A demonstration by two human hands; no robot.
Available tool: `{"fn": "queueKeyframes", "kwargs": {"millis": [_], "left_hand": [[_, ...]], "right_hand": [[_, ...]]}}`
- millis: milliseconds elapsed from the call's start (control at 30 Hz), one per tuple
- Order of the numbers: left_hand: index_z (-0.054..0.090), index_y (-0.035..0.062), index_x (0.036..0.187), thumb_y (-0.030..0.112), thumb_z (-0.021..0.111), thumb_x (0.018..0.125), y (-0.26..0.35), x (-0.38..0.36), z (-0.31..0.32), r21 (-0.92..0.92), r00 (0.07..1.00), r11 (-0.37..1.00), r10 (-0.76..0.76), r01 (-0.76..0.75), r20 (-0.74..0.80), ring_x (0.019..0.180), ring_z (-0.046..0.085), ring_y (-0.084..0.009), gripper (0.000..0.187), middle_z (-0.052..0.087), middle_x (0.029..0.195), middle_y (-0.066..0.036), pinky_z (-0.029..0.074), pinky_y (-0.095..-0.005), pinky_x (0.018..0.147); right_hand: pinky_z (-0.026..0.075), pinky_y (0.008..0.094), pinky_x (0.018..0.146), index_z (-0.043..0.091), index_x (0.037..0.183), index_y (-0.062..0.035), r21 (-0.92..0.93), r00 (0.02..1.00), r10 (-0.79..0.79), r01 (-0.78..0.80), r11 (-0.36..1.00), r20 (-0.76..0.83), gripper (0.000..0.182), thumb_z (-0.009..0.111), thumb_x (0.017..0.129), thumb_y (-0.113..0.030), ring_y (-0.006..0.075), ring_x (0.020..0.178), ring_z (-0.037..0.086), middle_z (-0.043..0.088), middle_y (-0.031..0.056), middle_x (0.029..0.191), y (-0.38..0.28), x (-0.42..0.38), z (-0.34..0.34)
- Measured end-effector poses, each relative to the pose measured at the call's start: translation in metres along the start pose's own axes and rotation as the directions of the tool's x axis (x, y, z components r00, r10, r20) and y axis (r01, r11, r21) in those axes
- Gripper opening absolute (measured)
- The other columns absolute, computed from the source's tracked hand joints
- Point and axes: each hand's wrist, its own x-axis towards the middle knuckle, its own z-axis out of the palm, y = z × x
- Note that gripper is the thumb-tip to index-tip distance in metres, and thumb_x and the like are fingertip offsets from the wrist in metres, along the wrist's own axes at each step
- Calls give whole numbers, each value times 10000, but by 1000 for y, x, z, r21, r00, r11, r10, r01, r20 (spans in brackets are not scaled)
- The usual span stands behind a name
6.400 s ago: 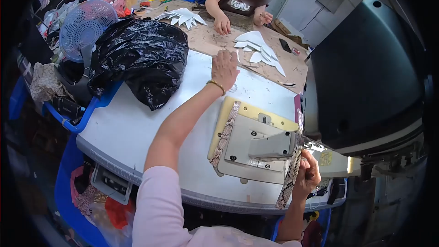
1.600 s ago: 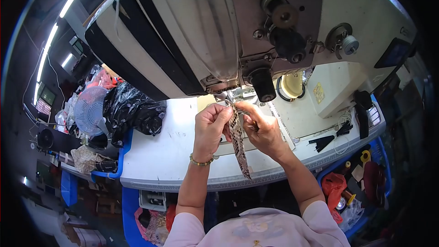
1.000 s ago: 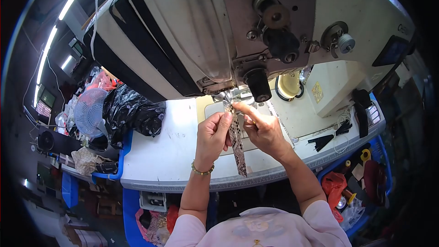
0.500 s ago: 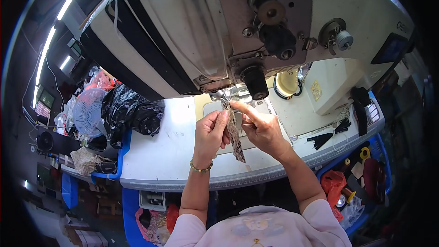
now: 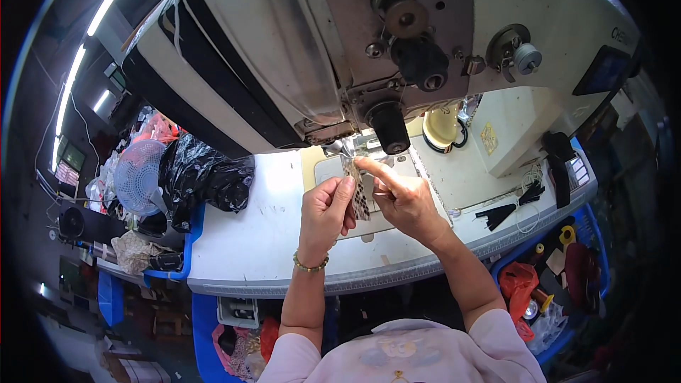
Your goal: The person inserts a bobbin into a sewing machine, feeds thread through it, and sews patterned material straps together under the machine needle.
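Note:
A narrow snakeskin-patterned strip point(image 5: 361, 202) runs down from under the presser area of a sewing machine point(image 5: 277, 35). My left hand point(image 5: 325, 214) pinches the strip's left edge between thumb and fingers; a beaded bracelet is on that wrist. On the other side, my right hand point(image 5: 406, 202) has its index finger stretched out, the tip resting on the strip's upper end near the presser foot point(image 5: 347, 147). Its other fingers are curled in, and nothing shows held in them. The needle itself is hard to make out.
A black plastic bag point(image 5: 206, 177) and a perforated basket point(image 5: 139, 177) stand at the left. Black scraps point(image 5: 495, 215) and thread lie on the right of the white table point(image 5: 241, 255). Blue bins point(image 5: 603, 269) with spools and bags sit below the edge.
The strip has moved up toward the machine, so less of it hangs below my hands. Both hands stay almost in place. The view has shifted slightly.

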Motion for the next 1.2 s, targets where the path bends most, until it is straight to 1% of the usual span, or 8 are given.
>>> {"fn": "queueKeyframes", "kwargs": {"millis": [400,867,933,967,1000,1067,1100,1200], "left_hand": [[577,41,783,270,478,905,5,5,-1,18,999,1000,-16,15,27,404,444,-24,278,533,530,-9,332,-151,342],[525,37,635,155,501,843,3,51,-22,-32,993,996,-85,88,84,302,303,-31,241,451,468,22,186,-193,293],[531,42,634,140,514,831,-4,57,-24,-91,999,995,-31,35,36,312,325,-36,221,460,463,18,196,-187,303],[566,32,676,112,522,819,-12,62,-29,-136,999,990,43,-43,-3,397,438,-54,170,527,533,-10,311,-183,361],[566,32,676,112,522,819,-21,69,-32,-135,999,990,40,-40,0,397,438,-54,170,527,533,-10,311,-183,361],[595,22,733,83,525,813,-36,86,-35,-81,974,986,126,-144,-189,533,529,-87,122,583,637,-38,426,-203,495],[604,-14,821,60,543,804,-39,93,-41,-126,988,986,94,-110,-120,671,592,-135,97,622,769,-86,485,-253,635],[616,-13,760,46,537,787,-27,91,-17,-204,984,971,96,-126,-151,653,510,-82,103,582,725,-17,416,-235,588]], "right_hand": [[436,263,482,506,1204,-150,10,1000,16,-16,1000,2,593,537,672,110,125,459,465,452,38,536,0,-1,1],[448,269,486,500,1217,-165,-10,1000,10,-10,1000,-6,621,537,659,107,140,472,492,489,38,562,-3,-3,1],[455,272,486,497,1223,-170,-19,1000,0,0,1000,-19,624,541,662,100,142,469,490,493,39,563,-3,-4,1],[455,272,486,497,1223,-170,-19,1000,4,-4,1000,-22,624,541,662,100,142,469,490,493,39,563,-2,-4,2],[458,274,488,497,1223,-172,-15,1000,-6,5,1000,-25,620,543,665,95,142,466,489,493,40,561,-2,-4,2],[461,276,489,497,1223,-173,-12,1000,-10,9,1000,-30,616,546,668,90,143,462,488,493,41,560,-2,-4,3],[466,275,491,498,1222,-172,-32,1000,-6,5,999,-20,614,548,669,89,143,471,497,499,39,569,-1,-4,3],[474,271,494,500,1218,-169,-50,1000,3,-5,999,-22,613,551,664,88,144,490,516,515,33,594,-1,-6,2]]}}
